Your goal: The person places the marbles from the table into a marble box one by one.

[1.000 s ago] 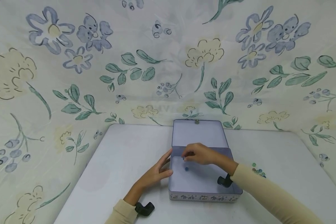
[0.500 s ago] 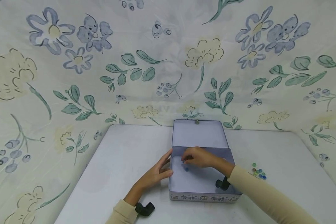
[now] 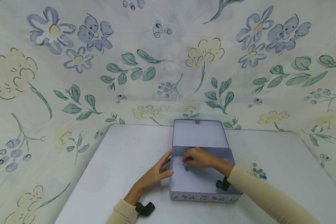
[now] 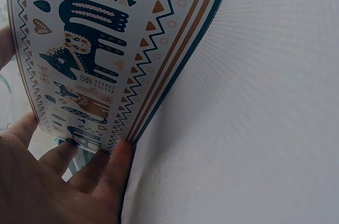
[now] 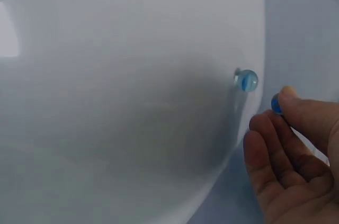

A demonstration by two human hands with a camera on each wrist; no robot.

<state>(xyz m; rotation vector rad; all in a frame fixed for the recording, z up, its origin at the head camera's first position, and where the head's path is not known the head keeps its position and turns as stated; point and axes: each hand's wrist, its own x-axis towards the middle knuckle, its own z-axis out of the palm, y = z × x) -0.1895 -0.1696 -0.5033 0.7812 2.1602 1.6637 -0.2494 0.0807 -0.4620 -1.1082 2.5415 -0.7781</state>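
An open tin box (image 3: 204, 183) with a pale lavender inside stands on the table. My right hand (image 3: 200, 157) is low inside it, near the back left corner. In the right wrist view its thumb and finger pinch a blue marble (image 5: 276, 104). Close to that one, a clear marble with a blue swirl (image 5: 247, 81) lies on the box floor. My left hand (image 3: 154, 174) rests against the box's left side with fingers spread and extended. Those fingertips (image 4: 123, 152) touch the patterned outer wall (image 4: 95, 49) in the left wrist view.
The box's lid (image 3: 200, 133) is tipped back behind it, by the floral backdrop (image 3: 168, 77). Several coloured marbles (image 3: 259, 172) lie in a loose cluster on the white table (image 3: 134, 146) right of the box, beside my right sleeve (image 3: 263, 189).
My right hand has lowered slightly into the box with the marble in its fingertips. Its forearm has shifted a little, baring more of the cluster. The left hand stays put.
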